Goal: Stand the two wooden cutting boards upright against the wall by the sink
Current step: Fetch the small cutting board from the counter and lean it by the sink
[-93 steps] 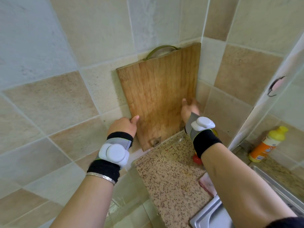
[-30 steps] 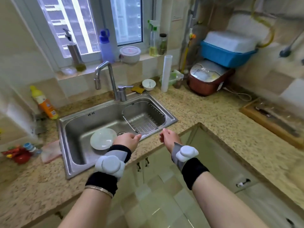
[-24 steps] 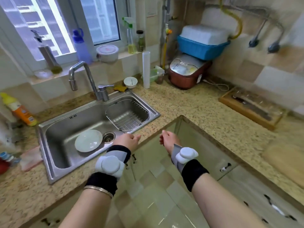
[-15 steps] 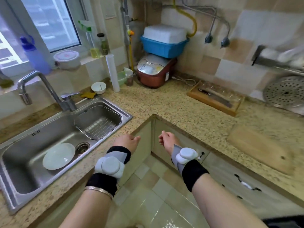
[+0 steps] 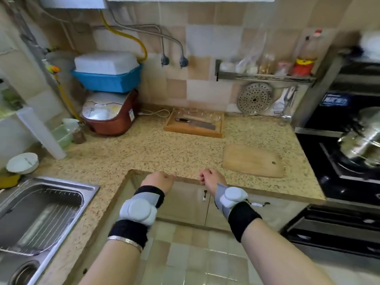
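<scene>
Pale wooden cutting board (image 5: pixel 254 160) with small corner hole, lying flat on speckled countertop (image 5: pixel 156 153)

granite countertop (image 5: pixel 156 153) | flat: wooden cutting board (image 5: pixel 253 161), knife tray (image 5: pixel 194 125) | standing: rice cooker (image 5: pixel 110 112), white bowl (image 5: pixel 22 163)

A wooden cutting board (image 5: pixel 254 160) is seen lying flat on the speckled worktop (image 5: pixel 164 153), near the stove (image 5: pixel 347 161). The left hand (image 5: pixel 158 181) and right hand (image 5: pixel 209 178) are held empty, loosely curled, at the worktop's front edge. A tray (image 5: pixel 194 125) holding a cleaver (image 5: pixel 197 123) is set by the wall.
</scene>
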A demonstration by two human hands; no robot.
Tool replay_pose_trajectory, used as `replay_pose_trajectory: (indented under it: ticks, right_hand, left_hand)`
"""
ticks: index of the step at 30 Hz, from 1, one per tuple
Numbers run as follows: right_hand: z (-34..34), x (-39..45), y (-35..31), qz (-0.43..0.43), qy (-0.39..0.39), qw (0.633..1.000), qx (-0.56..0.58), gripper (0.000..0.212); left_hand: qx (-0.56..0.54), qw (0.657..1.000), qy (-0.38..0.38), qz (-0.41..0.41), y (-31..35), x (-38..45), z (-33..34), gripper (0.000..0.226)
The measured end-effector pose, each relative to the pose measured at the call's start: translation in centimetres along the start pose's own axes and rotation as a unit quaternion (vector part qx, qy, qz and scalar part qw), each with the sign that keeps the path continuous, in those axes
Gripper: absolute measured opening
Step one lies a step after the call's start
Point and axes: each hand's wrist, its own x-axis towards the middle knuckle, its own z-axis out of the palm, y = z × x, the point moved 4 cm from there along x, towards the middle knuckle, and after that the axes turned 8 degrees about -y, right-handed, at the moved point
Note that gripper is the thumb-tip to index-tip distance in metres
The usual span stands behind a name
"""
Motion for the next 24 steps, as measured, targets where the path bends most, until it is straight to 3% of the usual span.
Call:
replay_pose_trajectory:
  ticks: [8, 24]
  right_hand:
    - [-3.4, 0.1, 0.4, 0.01, 0.078, 0.996, 0.041, 0.038]
    - [-5.4, 0.7, 1.8, 0.021, 0.131, 0.991, 0.024, 0.038]
  left_hand:
    - [0.045, 0.996, -0.032, 0.067, 4.0, 3.0, 0.5, 0.05]
    - [0.082, 0.988, -0.056, 0.122, 6.9, 5.8, 1.6, 0.05]
